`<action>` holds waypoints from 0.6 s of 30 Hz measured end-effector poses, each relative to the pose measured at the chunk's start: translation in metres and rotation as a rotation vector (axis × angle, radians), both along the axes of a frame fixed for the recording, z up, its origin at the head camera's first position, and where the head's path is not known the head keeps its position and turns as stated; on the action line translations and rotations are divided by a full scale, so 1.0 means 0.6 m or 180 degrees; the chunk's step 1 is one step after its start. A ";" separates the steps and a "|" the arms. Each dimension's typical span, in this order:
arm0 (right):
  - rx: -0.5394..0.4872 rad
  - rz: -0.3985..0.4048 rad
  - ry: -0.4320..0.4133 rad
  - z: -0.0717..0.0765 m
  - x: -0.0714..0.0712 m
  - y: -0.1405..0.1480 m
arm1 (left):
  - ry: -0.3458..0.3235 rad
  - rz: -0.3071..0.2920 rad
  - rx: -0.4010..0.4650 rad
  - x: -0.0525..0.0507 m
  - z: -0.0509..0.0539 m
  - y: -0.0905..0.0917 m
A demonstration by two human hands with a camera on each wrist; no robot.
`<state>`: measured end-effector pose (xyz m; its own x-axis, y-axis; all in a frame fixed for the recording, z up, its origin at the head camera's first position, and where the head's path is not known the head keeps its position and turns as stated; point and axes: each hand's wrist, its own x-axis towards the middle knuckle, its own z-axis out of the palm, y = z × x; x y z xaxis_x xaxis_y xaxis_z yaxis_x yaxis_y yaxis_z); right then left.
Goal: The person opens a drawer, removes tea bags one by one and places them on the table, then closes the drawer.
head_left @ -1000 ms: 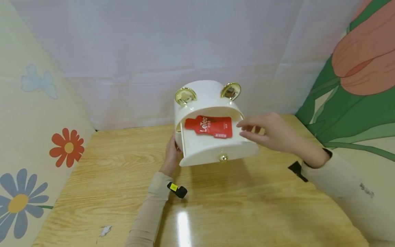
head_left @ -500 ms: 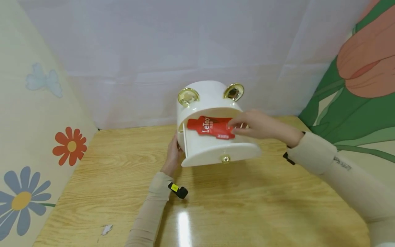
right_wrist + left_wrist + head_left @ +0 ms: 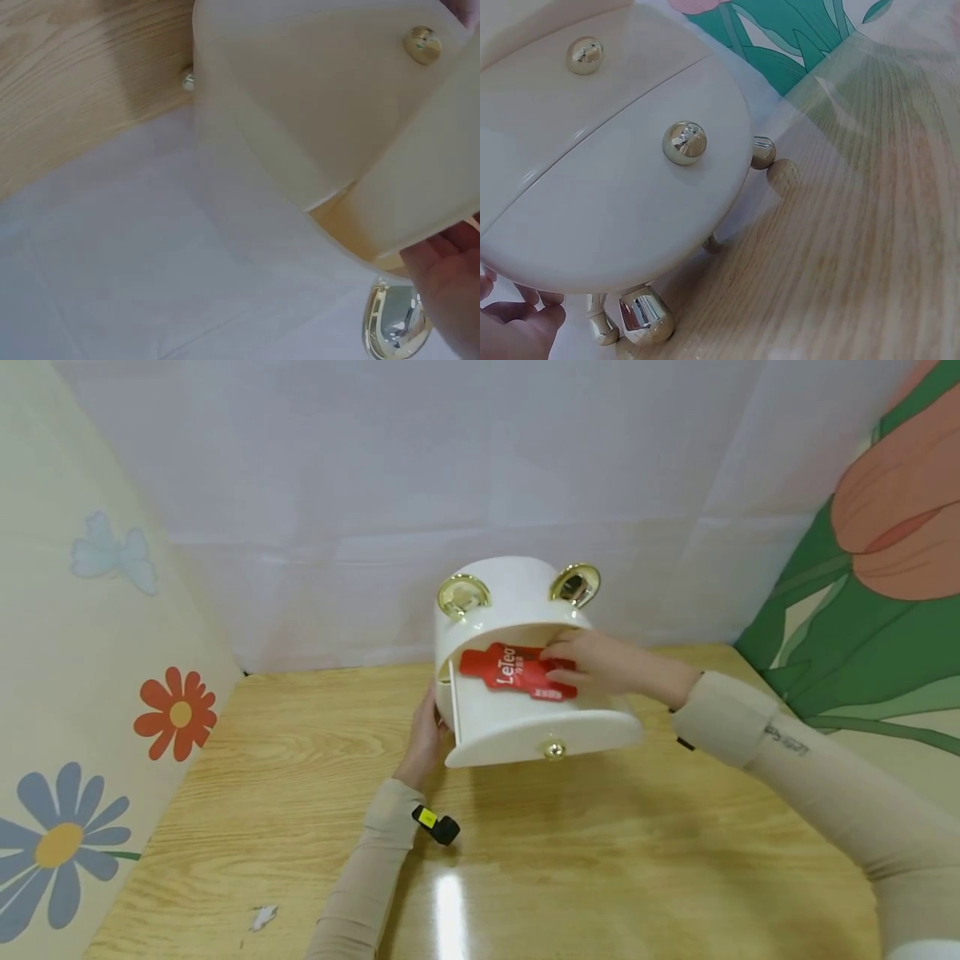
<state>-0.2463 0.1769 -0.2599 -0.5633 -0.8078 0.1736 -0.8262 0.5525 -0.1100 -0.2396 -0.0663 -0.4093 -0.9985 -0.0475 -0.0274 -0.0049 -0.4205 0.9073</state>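
A white two-drawer storage box with gold ears stands near the back of the table. Its upper drawer is pulled out, and a red LeTea pouch lies flat inside. My right hand reaches over the drawer from the right. Its thumb and fingers are apart over the pouch's right end; whether they touch it is hard to tell. In the right wrist view the right hand is at the drawer's edge, pouch hidden. My left hand rests against the box's left side, fingers partly hidden behind it.
The wooden table extends in front of and beside the box. A white curtain hangs close behind. Painted panels stand left and right, and a small white patch marks the table's front left. Gold feet hold up the box.
My right hand has moved left from the drawer's right edge to over the pouch. The left hand keeps its place at the box's side. The pouch stays where it lies in the drawer.
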 end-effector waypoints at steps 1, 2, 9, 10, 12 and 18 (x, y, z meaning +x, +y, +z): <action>0.0032 -0.0051 -0.0002 -0.002 -0.001 -0.001 | 0.0009 -0.0003 0.0012 0.000 0.000 0.000; 0.0076 -0.0108 -0.0004 -0.004 -0.002 -0.001 | 0.0011 -0.0004 0.0034 0.000 -0.001 0.000; 0.0313 -0.0424 -0.0211 -0.011 -0.002 -0.002 | 0.0028 0.0026 0.0014 -0.003 -0.008 0.000; 0.0317 -0.0436 -0.0230 -0.011 -0.001 -0.002 | 0.0024 0.0032 0.0014 -0.004 -0.009 0.000; 0.0300 -0.0416 -0.0213 -0.011 0.001 -0.003 | 0.0020 0.0040 0.0013 -0.004 -0.009 0.000; 0.0194 -0.0310 -0.0058 -0.012 0.014 -0.005 | -0.0003 0.0052 -0.0031 -0.003 -0.006 0.002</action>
